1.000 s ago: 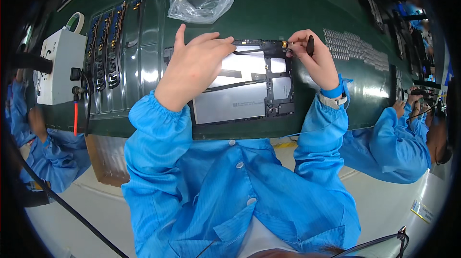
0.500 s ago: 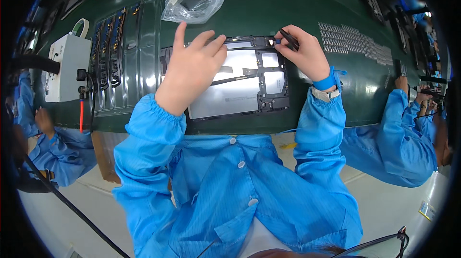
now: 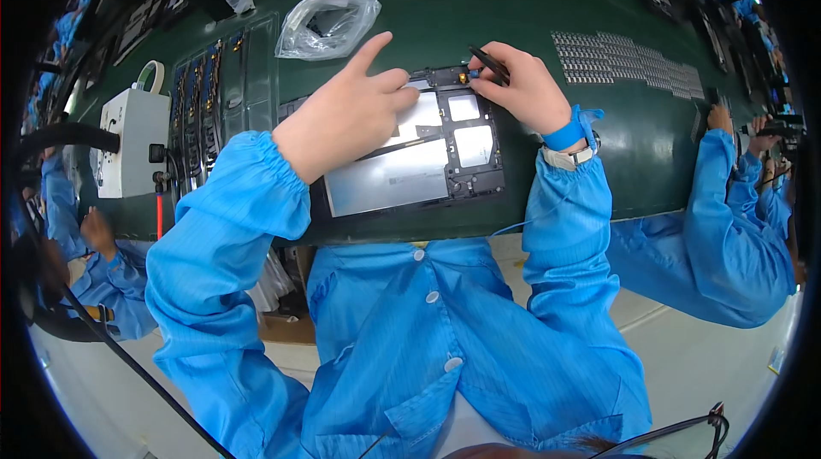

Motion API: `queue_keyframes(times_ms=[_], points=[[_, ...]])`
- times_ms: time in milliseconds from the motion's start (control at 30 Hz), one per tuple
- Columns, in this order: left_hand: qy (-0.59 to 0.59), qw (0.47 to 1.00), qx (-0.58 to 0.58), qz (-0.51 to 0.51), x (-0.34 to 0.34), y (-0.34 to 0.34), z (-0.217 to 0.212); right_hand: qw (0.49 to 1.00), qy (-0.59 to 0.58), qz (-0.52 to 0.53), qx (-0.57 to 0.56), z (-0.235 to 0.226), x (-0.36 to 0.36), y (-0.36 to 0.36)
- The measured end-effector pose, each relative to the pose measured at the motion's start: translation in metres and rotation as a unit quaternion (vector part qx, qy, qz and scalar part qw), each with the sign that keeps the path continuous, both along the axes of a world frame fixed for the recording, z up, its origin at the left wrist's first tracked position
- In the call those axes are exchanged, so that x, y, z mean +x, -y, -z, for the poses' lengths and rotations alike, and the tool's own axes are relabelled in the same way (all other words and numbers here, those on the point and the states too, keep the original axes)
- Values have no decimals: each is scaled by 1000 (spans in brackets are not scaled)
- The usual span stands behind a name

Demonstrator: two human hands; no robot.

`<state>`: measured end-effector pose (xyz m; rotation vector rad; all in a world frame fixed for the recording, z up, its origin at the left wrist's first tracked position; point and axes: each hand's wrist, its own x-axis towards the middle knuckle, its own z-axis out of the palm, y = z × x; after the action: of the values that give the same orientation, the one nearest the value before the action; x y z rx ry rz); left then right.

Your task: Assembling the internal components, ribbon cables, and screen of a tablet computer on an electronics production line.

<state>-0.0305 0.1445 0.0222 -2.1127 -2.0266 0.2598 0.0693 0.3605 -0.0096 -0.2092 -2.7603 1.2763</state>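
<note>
A black tablet-like frame (image 3: 475, 184) with silver metal panels (image 3: 389, 177) lies flat on the green bench. Over its left and upper part reaches my left hand (image 3: 346, 117), index finger stretched out and the other fingers bent. Whether those fingertips touch the panel I cannot tell. My right hand (image 3: 528, 93) is at the frame's upper right corner, closed on a slim black tool (image 3: 490, 64) that slants between thumb and fingers. A small gold-coloured part (image 3: 463, 78) shows beside my right fingertips, with a bit of blue next to it.
Beyond the frame lies a clear plastic bag (image 3: 329, 21). To the left are a clear tray (image 3: 256, 66) of cable-like parts and a white box (image 3: 132, 138) with cables. Rows of small metallic pieces (image 3: 629, 61) lie right. People in blue sleeves (image 3: 727, 262) work on both sides.
My left hand has shifted a little, its fingers now more bent apart from the index finger. My right hand remains at the frame's corner with the black tool. The whole view has shifted slightly.
</note>
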Motion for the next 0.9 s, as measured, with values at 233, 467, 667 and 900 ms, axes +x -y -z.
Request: queue_keyframes(times_ms=[233,467,667,900], points=[[57,996,-54,36,-8,-17,-10,1000,-17,-19,-2,4,-3,-3],[27,990,72,-118,66,27,-22,966,-180,186,-2,-14,-6,-2],[533,794,232,-177,120,88,4,952,-194,-135,194,-11,-27,46],[916,242,148,-284,126,104,46,933,-130,-212,259,2,-41,69]])
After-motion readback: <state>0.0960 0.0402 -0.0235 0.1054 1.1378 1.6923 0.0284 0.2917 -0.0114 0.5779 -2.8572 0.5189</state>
